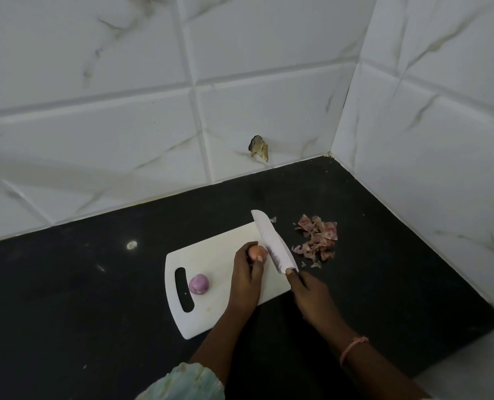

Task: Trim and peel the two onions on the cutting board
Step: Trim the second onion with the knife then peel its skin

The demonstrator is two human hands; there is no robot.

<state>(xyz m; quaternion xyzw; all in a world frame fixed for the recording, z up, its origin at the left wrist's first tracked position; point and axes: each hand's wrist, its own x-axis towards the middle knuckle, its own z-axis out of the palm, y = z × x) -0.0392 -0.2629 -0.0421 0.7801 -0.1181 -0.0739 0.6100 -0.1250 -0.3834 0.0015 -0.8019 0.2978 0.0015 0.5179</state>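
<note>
A white cutting board [211,310] lies on the black counter. On it, near the handle slot, sits a peeled purple onion [199,283]. My left hand [247,272] grips an orange-skinned onion [257,252] at the board's far right part. My right hand [309,293] holds a knife [273,243] by its handle. The pale blade points away from me and its edge rests against the right side of the held onion.
A pile of reddish onion skins [318,238] lies on the black counter [95,298] right of the board. White tiled walls [153,111] meet in a corner behind and to the right. A chipped hole [258,148] marks the back wall.
</note>
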